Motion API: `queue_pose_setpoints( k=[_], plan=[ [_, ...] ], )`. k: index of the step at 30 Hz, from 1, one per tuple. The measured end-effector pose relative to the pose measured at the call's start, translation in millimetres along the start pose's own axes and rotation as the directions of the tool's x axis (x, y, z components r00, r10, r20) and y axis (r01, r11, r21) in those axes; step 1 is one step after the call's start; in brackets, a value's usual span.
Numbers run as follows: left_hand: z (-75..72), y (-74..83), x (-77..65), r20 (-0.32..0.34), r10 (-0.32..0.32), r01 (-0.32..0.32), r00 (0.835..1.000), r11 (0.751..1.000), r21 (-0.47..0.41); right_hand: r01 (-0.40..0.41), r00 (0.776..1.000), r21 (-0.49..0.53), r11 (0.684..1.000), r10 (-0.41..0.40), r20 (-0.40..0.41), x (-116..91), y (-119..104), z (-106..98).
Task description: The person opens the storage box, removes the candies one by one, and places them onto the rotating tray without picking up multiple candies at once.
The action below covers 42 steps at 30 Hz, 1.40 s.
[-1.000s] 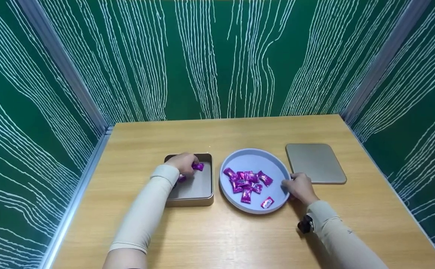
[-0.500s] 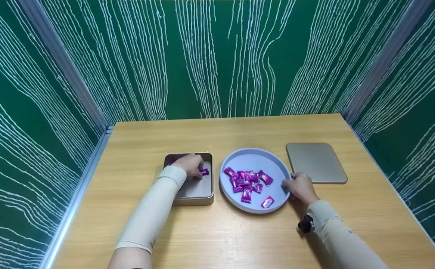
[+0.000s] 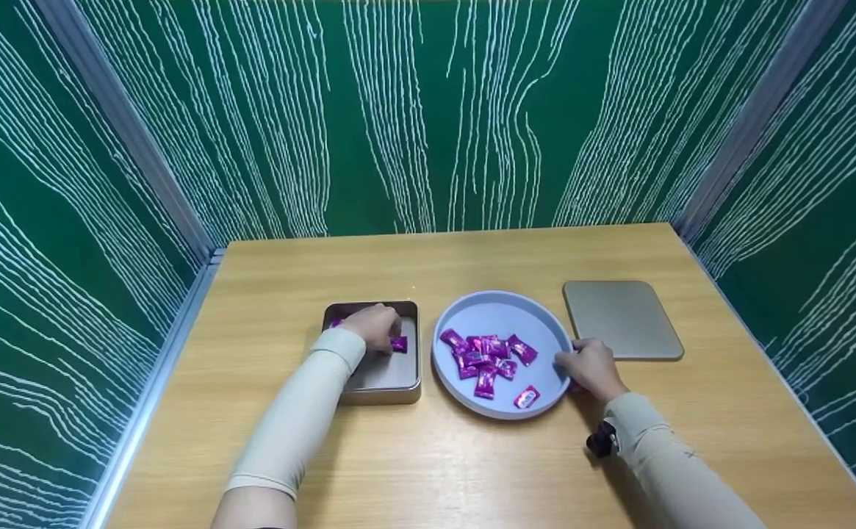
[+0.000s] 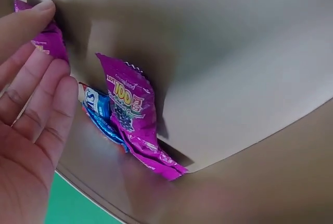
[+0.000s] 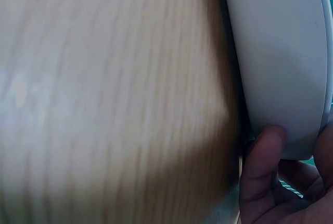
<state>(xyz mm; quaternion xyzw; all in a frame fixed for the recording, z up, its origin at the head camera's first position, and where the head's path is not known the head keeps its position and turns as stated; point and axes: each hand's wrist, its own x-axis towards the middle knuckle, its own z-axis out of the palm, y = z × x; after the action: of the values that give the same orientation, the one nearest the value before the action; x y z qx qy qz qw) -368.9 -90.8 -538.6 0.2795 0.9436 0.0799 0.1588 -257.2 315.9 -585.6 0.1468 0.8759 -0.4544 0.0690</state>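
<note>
Inside an open square metal tin (image 3: 383, 397) on the table, my left hand (image 3: 374, 327) pinches a purple-wrapped candy (image 4: 52, 41) between thumb and fingertips, close to the tin's floor. Another purple candy (image 4: 130, 107) and a blue-wrapped candy (image 4: 101, 110) lean against the tin's wall in the left wrist view. To the right stands a round pale lavender tray (image 3: 497, 308) with several purple candies (image 3: 492, 348) and one pink-red candy (image 3: 526, 397) lying in it. My right hand (image 3: 594, 369) grips the tray's right rim, fingers partly underneath.
A flat square metal lid (image 3: 622, 319) lies behind and right of the tray. The wooden table (image 3: 442, 477) is bounded at the back and sides by green panels (image 3: 376, 117) with white lines.
My left hand has shifted right within the tin, then slightly turned with the purple candy at its fingertips. My right hand and the tray have stayed in place.
</note>
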Motion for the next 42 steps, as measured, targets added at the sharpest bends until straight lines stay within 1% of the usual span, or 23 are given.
queue_pose_setpoints(
  k=[3,7,11,18,22,24,28,32,35,40,42],
  plan=[
    [-4.2,-2.5,-1.7,0.007,0.005,-0.005,1.000,1.000,-0.022,0.005,1.000,-0.002,1.000,-0.005,0.001,1,0,0],
    [-8.5,-7.4,-3.5,-0.010,0.001,-0.002,1.000,0.997,-0.079,0.020,1.000,-0.003,1.000,-0.020,-0.017,0,-1,1],
    [-15.3,-9.0,-7.0,-0.023,-0.005,0.002,1.000,0.991,-0.136,0.011,1.000,-0.006,1.000,-0.011,-0.007,0,-2,0],
    [-32.8,-0.7,-15.7,-0.047,-0.010,0.000,0.999,0.977,-0.211,-0.024,1.000,-0.007,1.000,0.024,0.016,0,-3,-1],
    [-40.7,5.3,-17.5,-0.061,-0.023,0.008,0.998,0.971,-0.240,-0.036,0.999,0.001,0.999,0.036,0.020,0,-3,-1],
    [-43.7,8.6,-17.0,-0.069,-0.018,0.000,0.997,0.969,-0.247,-0.037,0.999,0.003,0.999,0.037,0.023,0,-4,-1],
    [-47.7,17.4,-14.6,-0.092,0.028,-0.050,0.995,0.967,-0.251,-0.027,0.999,0.007,1.000,0.027,0.018,-1,-5,-1],
    [-49.1,29.8,-10.8,-0.109,0.061,-0.088,0.992,0.961,-0.264,-0.017,1.000,0.020,1.000,0.016,0.014,-2,-5,-1],
    [-48.5,40.6,-6.3,-0.119,0.075,-0.105,0.990,0.957,-0.270,0.000,1.000,0.016,1.000,0.000,0.003,-1,-3,-1],
    [-45.1,58.0,3.4,-0.137,0.120,-0.153,0.983,0.953,-0.262,0.038,0.999,0.006,0.999,-0.038,-0.021,-1,-1,-1],
    [-43.6,64.1,7.6,-0.139,0.135,-0.167,0.981,0.954,-0.248,0.031,0.999,0.009,0.999,-0.031,-0.022,-1,-1,0]
  ],
)
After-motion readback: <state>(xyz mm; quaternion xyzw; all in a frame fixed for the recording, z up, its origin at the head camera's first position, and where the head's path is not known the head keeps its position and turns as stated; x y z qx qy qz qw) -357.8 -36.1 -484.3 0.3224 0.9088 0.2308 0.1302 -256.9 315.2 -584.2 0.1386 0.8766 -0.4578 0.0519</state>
